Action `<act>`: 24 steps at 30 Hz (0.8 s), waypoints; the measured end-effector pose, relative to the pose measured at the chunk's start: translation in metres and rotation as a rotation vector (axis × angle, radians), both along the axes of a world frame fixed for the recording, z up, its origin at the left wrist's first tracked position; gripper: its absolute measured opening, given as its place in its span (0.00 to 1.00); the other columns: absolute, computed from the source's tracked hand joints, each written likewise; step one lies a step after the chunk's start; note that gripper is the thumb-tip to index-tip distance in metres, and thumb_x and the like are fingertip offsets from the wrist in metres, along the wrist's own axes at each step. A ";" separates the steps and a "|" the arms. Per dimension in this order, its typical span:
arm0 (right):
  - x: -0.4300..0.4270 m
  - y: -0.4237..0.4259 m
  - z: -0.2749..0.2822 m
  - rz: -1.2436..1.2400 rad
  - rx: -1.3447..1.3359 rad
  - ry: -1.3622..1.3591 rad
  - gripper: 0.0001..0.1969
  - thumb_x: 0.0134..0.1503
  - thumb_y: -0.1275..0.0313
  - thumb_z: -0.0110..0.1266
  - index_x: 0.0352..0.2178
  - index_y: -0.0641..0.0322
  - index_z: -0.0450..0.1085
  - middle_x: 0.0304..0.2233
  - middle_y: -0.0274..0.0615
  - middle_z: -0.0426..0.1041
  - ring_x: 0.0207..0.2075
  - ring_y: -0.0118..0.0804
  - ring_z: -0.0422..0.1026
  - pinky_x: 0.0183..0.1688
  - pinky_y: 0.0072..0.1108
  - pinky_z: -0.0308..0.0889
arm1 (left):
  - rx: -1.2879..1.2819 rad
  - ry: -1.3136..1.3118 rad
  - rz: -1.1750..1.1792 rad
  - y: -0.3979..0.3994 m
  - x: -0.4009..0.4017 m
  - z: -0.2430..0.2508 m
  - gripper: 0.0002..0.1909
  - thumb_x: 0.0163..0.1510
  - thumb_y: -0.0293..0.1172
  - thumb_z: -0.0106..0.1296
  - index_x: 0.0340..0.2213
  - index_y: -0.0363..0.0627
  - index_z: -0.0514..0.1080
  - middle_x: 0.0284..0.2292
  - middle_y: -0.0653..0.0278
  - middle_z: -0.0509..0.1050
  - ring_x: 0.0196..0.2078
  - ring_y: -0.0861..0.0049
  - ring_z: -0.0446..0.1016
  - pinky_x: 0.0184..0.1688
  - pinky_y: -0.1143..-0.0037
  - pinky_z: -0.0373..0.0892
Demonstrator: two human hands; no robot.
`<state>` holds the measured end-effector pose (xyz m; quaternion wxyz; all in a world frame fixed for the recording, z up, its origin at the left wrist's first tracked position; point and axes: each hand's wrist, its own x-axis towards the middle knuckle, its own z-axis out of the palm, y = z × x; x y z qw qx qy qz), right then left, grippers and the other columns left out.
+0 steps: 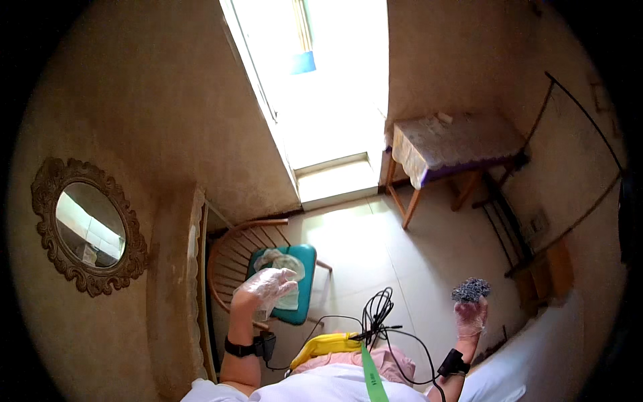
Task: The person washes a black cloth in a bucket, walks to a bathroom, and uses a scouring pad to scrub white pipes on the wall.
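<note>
My right hand (470, 317), in a thin clear plastic glove, grips a dark grey scouring pad (471, 290) that looks like curled wire. It is raised over the pale floor on the right. My left hand (269, 285) wears a similar clear glove, with fingers slightly bent and apart and nothing seen in them. Behind it from this view is a wooden spindle-back chair (226, 246) with a teal seat (307, 264). A pale, crumpled translucent item (289, 262), maybe a plastic bag, lies on that seat, partly hidden by the left hand.
Black cables (374, 321) hang at my waist by a yellow pouch (326, 346) and a green strap (371, 372). Ahead is a bright doorway (331, 110) with a raised sill (339, 181). A cloth-covered table (457, 140) stands right of it. An ornate mirror (90, 226) hangs left.
</note>
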<state>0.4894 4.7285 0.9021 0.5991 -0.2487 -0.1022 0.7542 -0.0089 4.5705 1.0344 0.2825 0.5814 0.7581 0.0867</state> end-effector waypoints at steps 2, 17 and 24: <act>-0.020 0.060 0.008 0.054 0.003 -0.056 0.13 0.59 0.65 0.48 0.40 0.60 0.73 0.36 0.40 0.78 0.34 0.36 0.76 0.39 0.30 0.71 | 0.046 -0.153 0.118 0.035 -0.001 0.023 0.19 0.56 0.39 0.50 0.44 0.37 0.70 0.37 0.49 0.75 0.37 0.62 0.75 0.43 0.71 0.71; -0.239 0.408 -0.020 0.431 0.018 -0.037 0.16 0.55 0.68 0.50 0.44 0.63 0.68 0.43 0.40 0.73 0.43 0.36 0.71 0.47 0.29 0.67 | -0.223 0.207 0.383 0.254 -0.171 -0.023 0.19 0.53 0.42 0.50 0.39 0.40 0.73 0.39 0.49 0.74 0.43 0.54 0.72 0.46 0.64 0.67; -0.402 0.582 0.015 0.483 0.069 0.021 0.15 0.56 0.68 0.50 0.44 0.61 0.68 0.41 0.38 0.73 0.43 0.36 0.71 0.47 0.30 0.68 | 0.021 0.212 0.250 0.474 -0.257 0.020 0.21 0.53 0.42 0.51 0.43 0.38 0.71 0.37 0.47 0.75 0.42 0.55 0.73 0.45 0.65 0.68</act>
